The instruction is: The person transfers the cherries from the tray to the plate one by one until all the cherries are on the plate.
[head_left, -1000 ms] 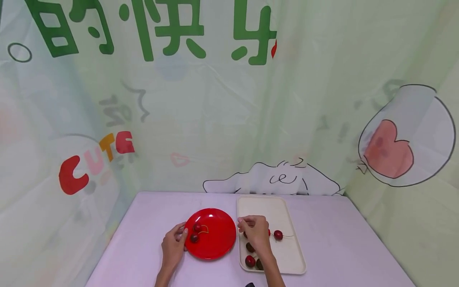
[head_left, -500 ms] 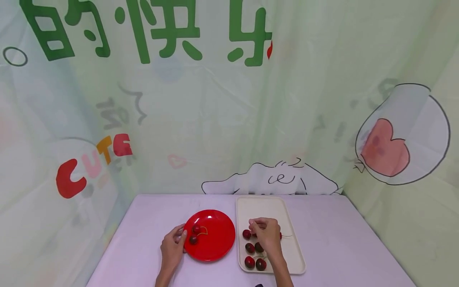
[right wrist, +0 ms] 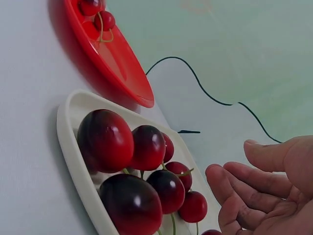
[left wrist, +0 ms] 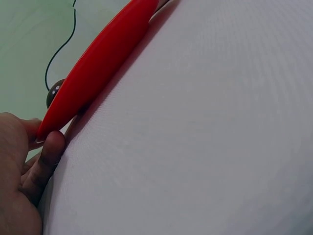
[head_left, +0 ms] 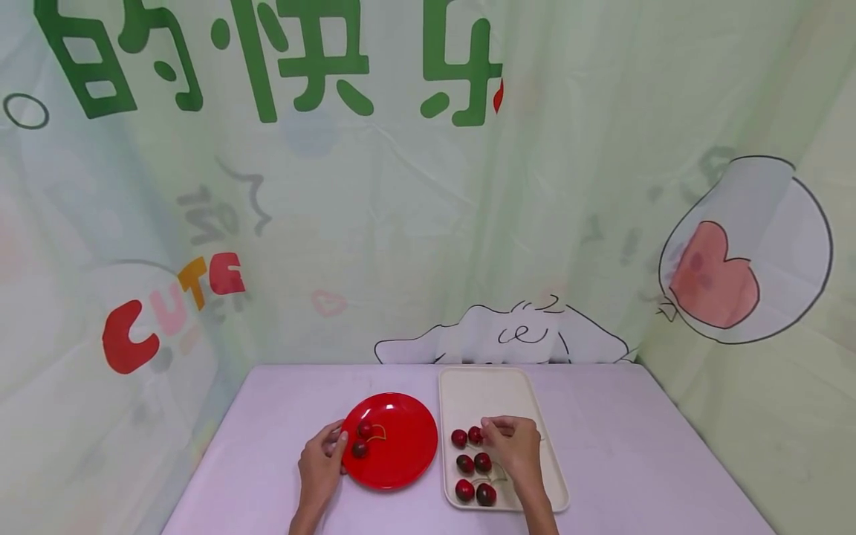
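Observation:
My left hand [head_left: 320, 462] pinches the left rim of a red plate [head_left: 401, 468]. In the left wrist view, thumb and fingers close on the edge of the tilted-looking plate [left wrist: 102, 63]. Two cherries [head_left: 360, 448] with joined stems lie on its left part. My right hand [head_left: 516, 446] hovers over the cream tray [head_left: 495, 390], just right of a cherry [head_left: 475, 435]. Seen from the right wrist, that hand [right wrist: 264, 191] has its thumb apart from loosely bent fingers, nothing between them. Several dark red cherries [right wrist: 131, 203] with green stems lie in the tray; my hand hides part of it.
A pale lilac tabletop [head_left: 622, 453] carries the plate and tray, which stand side by side with a narrow gap. Behind the table hangs a printed cloth [head_left: 401, 223], with more cloth along both sides.
My right hand has moved right across the tray and slightly toward me, uncovering cherries on the tray's left side. My left hand keeps its hold on the plate. The head view has shifted slightly.

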A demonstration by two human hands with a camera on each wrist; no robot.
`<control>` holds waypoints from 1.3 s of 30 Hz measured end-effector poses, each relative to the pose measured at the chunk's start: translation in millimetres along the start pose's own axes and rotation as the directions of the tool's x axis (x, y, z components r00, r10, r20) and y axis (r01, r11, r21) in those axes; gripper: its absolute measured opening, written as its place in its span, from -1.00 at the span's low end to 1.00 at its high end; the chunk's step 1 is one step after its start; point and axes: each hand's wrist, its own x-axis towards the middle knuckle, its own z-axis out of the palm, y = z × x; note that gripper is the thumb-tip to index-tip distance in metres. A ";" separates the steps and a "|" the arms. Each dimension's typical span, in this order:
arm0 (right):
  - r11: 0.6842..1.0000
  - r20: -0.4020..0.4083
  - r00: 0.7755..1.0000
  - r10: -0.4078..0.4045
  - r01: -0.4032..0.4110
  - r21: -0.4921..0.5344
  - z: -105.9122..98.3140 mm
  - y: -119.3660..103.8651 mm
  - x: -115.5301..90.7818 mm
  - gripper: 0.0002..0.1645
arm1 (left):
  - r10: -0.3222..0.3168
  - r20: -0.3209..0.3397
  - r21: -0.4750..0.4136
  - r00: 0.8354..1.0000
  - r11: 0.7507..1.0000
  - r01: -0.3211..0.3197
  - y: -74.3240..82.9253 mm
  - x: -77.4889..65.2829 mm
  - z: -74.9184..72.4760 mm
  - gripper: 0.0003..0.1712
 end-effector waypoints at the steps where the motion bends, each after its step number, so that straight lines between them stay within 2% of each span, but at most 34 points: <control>1: 1.000 -0.005 1.000 -0.005 0.005 0.001 -1.7 0.3 -0.6 -0.76 | 0.005 -0.001 0.001 1.000 1.000 -0.005 -0.6 0.4 0.4 -0.58; 7: 1.000 -0.018 1.000 -0.012 0.012 -0.006 -8.3 9.3 0.4 -0.77 | 0.001 0.001 0.005 1.000 1.000 -0.001 -2.3 1.1 1.4 -0.58; 13: 1.000 -0.029 0.999 0.027 -0.027 -0.005 -13.1 18.9 -1.2 -0.78 | -0.007 0.008 0.005 1.000 1.000 0.007 -3.5 -0.2 1.9 -0.58; 20: 0.999 -0.062 0.998 0.013 -0.015 -0.029 -21.1 21.9 -7.3 -0.80 | -0.018 0.006 0.011 1.000 1.000 0.018 -3.7 -0.2 2.1 -0.57; 26: 0.999 -0.058 0.998 0.005 -0.008 -0.047 -25.5 24.6 -9.6 -0.83 | -0.018 -0.001 0.011 1.000 1.000 0.018 -0.3 0.2 0.6 -0.57; 39: 0.983 -0.072 0.997 -0.016 0.002 -0.182 -21.0 54.9 -3.8 -0.90 | -0.029 0.010 0.006 1.000 1.000 0.029 0.2 -0.3 0.4 -0.57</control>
